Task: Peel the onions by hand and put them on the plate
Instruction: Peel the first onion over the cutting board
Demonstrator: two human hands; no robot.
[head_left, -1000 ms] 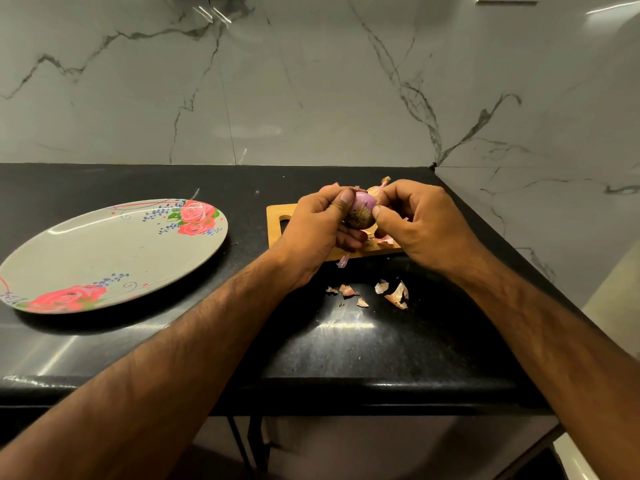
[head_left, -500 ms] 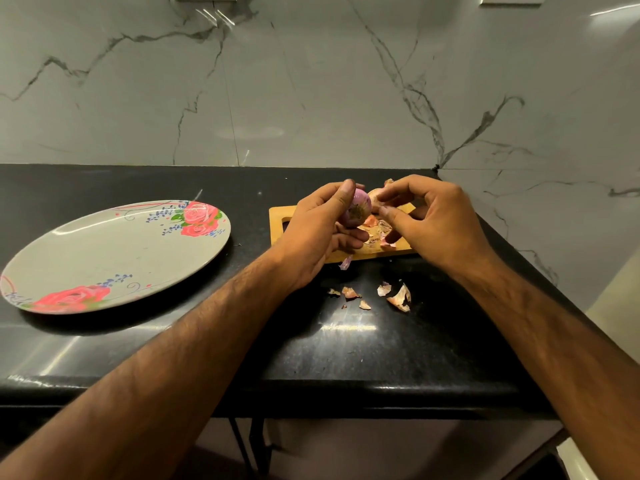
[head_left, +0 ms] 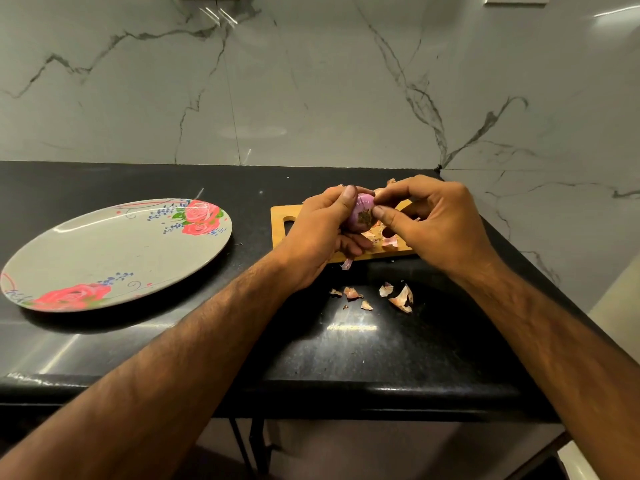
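Note:
A small purple onion, its brown root end facing me, is held above the wooden board. My left hand grips it with thumb on top and fingers curled underneath. My right hand pinches the onion at its right side, thumb tip by the root end. A grey plate with pink roses lies at the left and holds nothing. Another onion behind my hands is mostly hidden.
Several dry onion skin scraps lie on the black counter in front of the board, and more lie on the board. Marble walls close the back and right. The counter's front edge is near me.
The onion has turned in my left hand so the root end faces me. My right thumb and fingers have come back onto it after pulling slightly away.

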